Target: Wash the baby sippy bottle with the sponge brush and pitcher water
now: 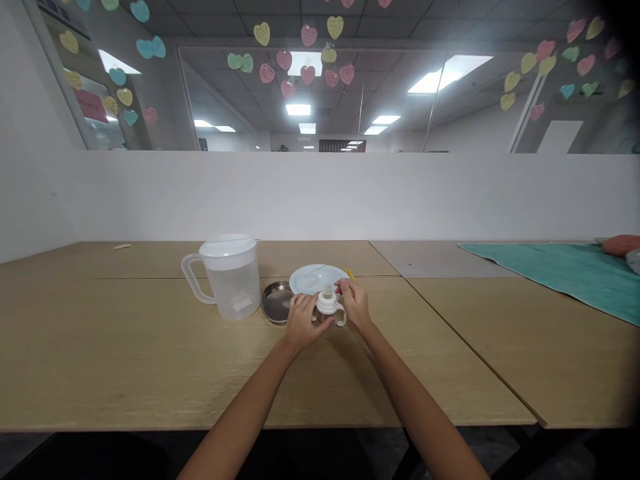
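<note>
A small baby bottle (327, 305) with a white collar, clear teat and side handles stands on the wooden table (125, 360). My left hand (301, 322) is wrapped around the bottle's body from the left. My right hand (354, 301) is closed at the bottle's right side, fingers pinched near the collar and handle. Just behind the bottle lies a white plate (313, 276). A round metal lid or dish (277, 301) lies flat to the left of my left hand.
A translucent plastic jug (230, 276) with a white lid and handle stands left of the metal dish. A teal cloth (565, 272) covers the table's far right, with an orange item (621, 245) on it. A white partition wall runs behind the table.
</note>
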A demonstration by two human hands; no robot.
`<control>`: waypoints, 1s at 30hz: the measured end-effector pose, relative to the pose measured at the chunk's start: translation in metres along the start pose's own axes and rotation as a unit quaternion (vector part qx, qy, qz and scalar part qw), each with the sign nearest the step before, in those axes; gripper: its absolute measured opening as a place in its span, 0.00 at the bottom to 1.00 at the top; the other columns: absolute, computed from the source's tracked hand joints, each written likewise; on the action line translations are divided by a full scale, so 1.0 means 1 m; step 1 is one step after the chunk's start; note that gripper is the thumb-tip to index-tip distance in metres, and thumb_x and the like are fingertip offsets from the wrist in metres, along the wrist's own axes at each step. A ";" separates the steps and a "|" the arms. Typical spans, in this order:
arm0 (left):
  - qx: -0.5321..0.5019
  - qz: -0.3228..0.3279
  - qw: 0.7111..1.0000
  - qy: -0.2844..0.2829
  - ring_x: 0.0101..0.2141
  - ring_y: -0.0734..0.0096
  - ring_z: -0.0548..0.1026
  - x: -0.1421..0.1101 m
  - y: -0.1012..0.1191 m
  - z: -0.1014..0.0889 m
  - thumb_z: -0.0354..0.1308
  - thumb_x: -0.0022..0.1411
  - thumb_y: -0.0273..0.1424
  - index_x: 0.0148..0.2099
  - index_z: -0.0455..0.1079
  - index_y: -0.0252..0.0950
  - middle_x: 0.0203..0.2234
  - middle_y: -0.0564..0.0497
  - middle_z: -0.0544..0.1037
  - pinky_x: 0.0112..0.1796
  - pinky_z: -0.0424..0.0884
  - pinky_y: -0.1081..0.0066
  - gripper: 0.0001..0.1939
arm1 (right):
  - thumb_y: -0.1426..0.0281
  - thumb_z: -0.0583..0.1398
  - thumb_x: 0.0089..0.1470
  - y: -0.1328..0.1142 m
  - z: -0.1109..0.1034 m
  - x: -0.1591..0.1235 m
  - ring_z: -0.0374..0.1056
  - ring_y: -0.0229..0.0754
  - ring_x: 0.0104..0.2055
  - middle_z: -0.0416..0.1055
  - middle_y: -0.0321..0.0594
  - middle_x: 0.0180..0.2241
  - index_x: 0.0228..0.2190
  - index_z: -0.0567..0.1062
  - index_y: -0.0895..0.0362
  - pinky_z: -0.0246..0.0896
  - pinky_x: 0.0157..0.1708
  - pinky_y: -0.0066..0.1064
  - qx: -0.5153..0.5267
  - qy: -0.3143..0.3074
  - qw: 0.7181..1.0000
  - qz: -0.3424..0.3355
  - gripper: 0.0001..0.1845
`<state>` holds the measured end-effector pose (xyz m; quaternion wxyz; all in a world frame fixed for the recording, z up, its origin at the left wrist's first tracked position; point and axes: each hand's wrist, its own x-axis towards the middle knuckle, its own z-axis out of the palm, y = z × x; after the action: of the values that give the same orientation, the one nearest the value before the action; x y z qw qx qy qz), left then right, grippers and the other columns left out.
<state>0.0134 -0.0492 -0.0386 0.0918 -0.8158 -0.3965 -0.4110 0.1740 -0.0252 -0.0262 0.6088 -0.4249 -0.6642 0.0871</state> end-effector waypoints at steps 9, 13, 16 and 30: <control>-0.038 -0.074 0.997 0.008 0.41 0.61 0.69 -0.001 -0.005 0.004 0.60 0.50 0.38 0.46 0.67 0.37 0.37 0.49 0.74 0.45 0.59 0.62 0.21 | 0.60 0.62 0.44 -0.021 0.013 -0.011 0.64 0.43 0.37 0.69 0.42 0.33 0.33 0.70 0.57 0.58 0.40 0.34 -0.051 -0.023 0.994 -0.097 0.16; -0.070 -0.076 0.995 -0.004 0.41 0.61 0.69 0.004 -0.004 0.000 0.61 0.49 0.43 0.44 0.69 0.38 0.37 0.49 0.75 0.44 0.60 0.62 0.22 | 0.60 0.64 0.40 -0.012 0.010 -0.006 0.64 0.42 0.35 0.70 0.40 0.32 0.32 0.71 0.57 0.59 0.39 0.34 -0.017 -0.050 0.998 -0.046 0.17; -0.095 -0.082 0.992 -0.007 0.41 0.61 0.70 0.005 -0.005 0.000 0.62 0.48 0.44 0.45 0.70 0.39 0.38 0.49 0.75 0.44 0.62 0.62 0.23 | 0.60 0.65 0.39 -0.006 0.008 -0.004 0.65 0.44 0.38 0.71 0.41 0.34 0.33 0.73 0.58 0.59 0.42 0.36 0.018 -0.073 0.997 -0.005 0.19; -0.117 -0.107 0.987 -0.008 0.45 0.57 0.69 -0.001 -0.006 0.005 0.63 0.47 0.43 0.53 0.66 0.38 0.43 0.45 0.74 0.48 0.61 0.57 0.31 | 0.65 0.56 0.44 0.016 -0.009 0.010 0.64 0.48 0.47 0.72 0.43 0.40 0.41 0.73 0.56 0.56 0.49 0.42 0.219 -0.071 0.965 0.125 0.20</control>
<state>0.0115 -0.0432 -0.0434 -0.0525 -0.7769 -0.4316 -0.4555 0.1906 -0.0125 -0.0268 0.6225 -0.3535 -0.6121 0.3360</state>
